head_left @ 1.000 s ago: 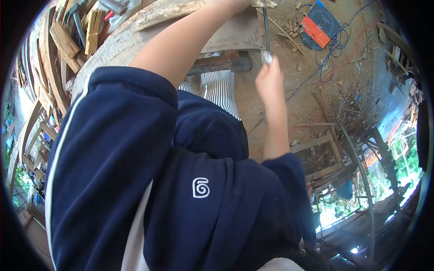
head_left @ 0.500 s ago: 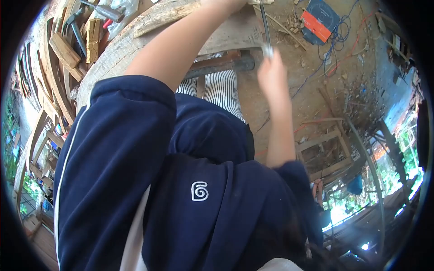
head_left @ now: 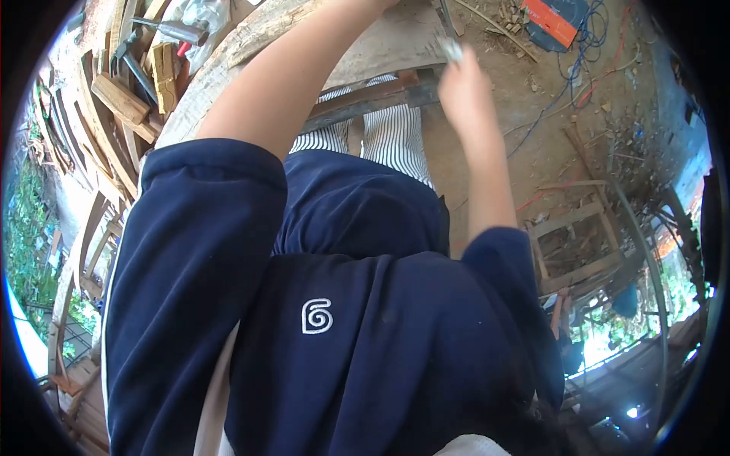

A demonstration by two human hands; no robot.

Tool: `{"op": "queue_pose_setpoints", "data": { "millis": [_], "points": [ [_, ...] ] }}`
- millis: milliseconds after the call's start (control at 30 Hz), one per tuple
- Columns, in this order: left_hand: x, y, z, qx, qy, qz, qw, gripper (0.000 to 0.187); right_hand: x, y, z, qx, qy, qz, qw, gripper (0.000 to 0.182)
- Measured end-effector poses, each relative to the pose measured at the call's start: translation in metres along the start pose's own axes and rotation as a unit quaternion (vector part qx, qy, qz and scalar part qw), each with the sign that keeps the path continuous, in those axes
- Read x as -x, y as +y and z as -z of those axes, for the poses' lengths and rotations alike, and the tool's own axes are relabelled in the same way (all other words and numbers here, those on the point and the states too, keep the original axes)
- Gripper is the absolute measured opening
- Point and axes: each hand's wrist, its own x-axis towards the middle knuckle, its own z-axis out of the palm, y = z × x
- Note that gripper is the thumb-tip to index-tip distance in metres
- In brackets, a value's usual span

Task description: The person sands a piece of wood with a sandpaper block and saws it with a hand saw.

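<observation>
My right hand (head_left: pixel 465 85) is closed around the pale, slightly blurred handle (head_left: pixel 452 50) of a long thin tool. Its narrow dark shaft (head_left: pixel 445 15) runs up past the top edge, so its kind cannot be made out. My left forearm (head_left: pixel 293 80) reaches across a thick, rough wooden slab (head_left: pixel 372 49). Only the edge of my left hand (head_left: pixel 386 3) shows at the top of the view; its fingers are cut off. Nearer my body, a dark bar (head_left: pixel 357 104) with a reddish-brown part lies crosswise above striped trouser legs (head_left: pixel 391 140).
At the left lie a hammer (head_left: pixel 138 74), a tool with a grey metal handle (head_left: pixel 181 32), wood blocks (head_left: pixel 120 99) and a plastic bag (head_left: pixel 201 23). Toward the right are an orange and dark panel (head_left: pixel 553 27), tangled blue cables (head_left: pixel 591 42) and a wooden frame (head_left: pixel 582 266).
The camera view has shifted. My right hand and the tool handle appear higher in the frame, and my left hand has slid mostly out past the top edge.
</observation>
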Motion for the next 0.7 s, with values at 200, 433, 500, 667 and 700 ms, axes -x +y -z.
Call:
{"op": "queue_pose_setpoints", "data": {
  "millis": [200, 433, 500, 667, 700],
  "points": [
    [0.002, -0.002, -0.006, -0.022, 0.054, -0.023, 0.998, 0.037, -0.045, -0.021, -0.006, 0.016, -0.002, 0.025, 1.000, 0.022],
    [-0.003, 0.001, 0.002, -0.020, -0.013, 0.004, 1.000, 0.036, 0.009, 0.006, 0.010, -0.011, -0.030, -0.004, 0.999, 0.025],
    [0.000, 0.000, 0.001, -0.004, -0.021, 0.011, 1.000, 0.036, -0.011, -0.012, 0.012, 0.009, -0.060, -0.014, 0.998, 0.028],
    [0.000, 0.002, 0.004, 0.010, -0.035, 0.012, 0.999, 0.037, -0.004, 0.002, 0.004, -0.006, -0.025, 0.004, 1.000, 0.030],
    [-0.002, 0.001, 0.000, 0.008, -0.016, 0.003, 1.000, 0.037, 0.013, 0.013, 0.007, -0.013, -0.032, -0.019, 0.999, 0.030]
  ]
}}
